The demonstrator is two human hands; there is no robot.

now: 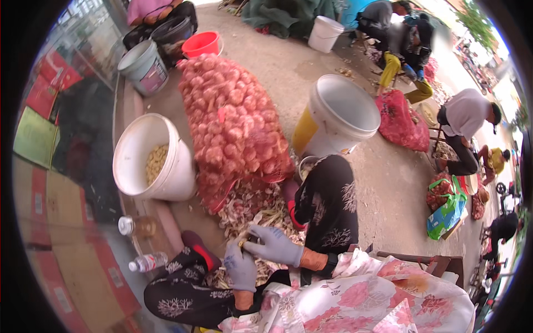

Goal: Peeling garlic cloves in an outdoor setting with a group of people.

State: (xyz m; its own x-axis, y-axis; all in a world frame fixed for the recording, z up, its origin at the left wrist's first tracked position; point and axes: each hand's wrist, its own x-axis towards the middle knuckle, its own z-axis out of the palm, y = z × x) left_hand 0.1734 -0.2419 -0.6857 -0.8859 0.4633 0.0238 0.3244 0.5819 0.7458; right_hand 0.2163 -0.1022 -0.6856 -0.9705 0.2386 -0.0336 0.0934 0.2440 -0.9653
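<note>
Both my hands wear grey work gloves and meet low in front of me, above a heap of garlic skins and stalks [266, 208]. My left hand [240, 266] and my right hand [272, 245] are closed around a small yellowish piece between their fingertips; it looks like garlic, though the fingers hide most of it. Just beyond the heap lies a red mesh sack full of garlic bulbs [233, 120]. A white bucket [183, 166] left of the sack holds peeled garlic cloves [157, 162]. Beside my right knee is a small bowl [307, 164] with pale contents.
A large white and yellow bucket [320, 125] stands right of the sack. Farther back are a red bucket [202, 43] and a grey bucket [143, 68]. Two bottles [150, 262] are at the left by the glass. Several people sit at the right, near another mesh sack [402, 120].
</note>
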